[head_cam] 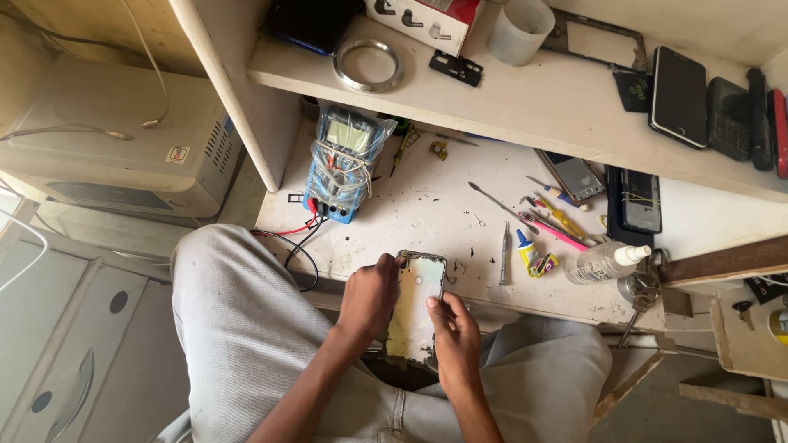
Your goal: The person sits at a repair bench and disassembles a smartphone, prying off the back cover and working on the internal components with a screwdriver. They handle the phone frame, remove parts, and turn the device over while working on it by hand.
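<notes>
I hold an opened phone back shell (pixel 414 303) over my lap, at the front edge of a stained white workbench (pixel 427 209). Its pale inner side faces up. My left hand (pixel 369 297) grips the shell's left edge, fingers curled around the upper corner. On the right edge rests my right hand (pixel 454 332), with the thumb pressed onto the inner surface. Both forearms come up from the bottom of the view, above my grey trousers.
A blue multimeter (pixel 343 162) wrapped in plastic stands at the bench's left, red and black leads trailing off. Screwdrivers and tweezers (pixel 542 217), a small glue tube (pixel 529 250) and a clear bottle (pixel 606 261) lie right. The shelf above carries phones (pixel 680 97), a cup (pixel 519 31), a metal ring (pixel 368 66).
</notes>
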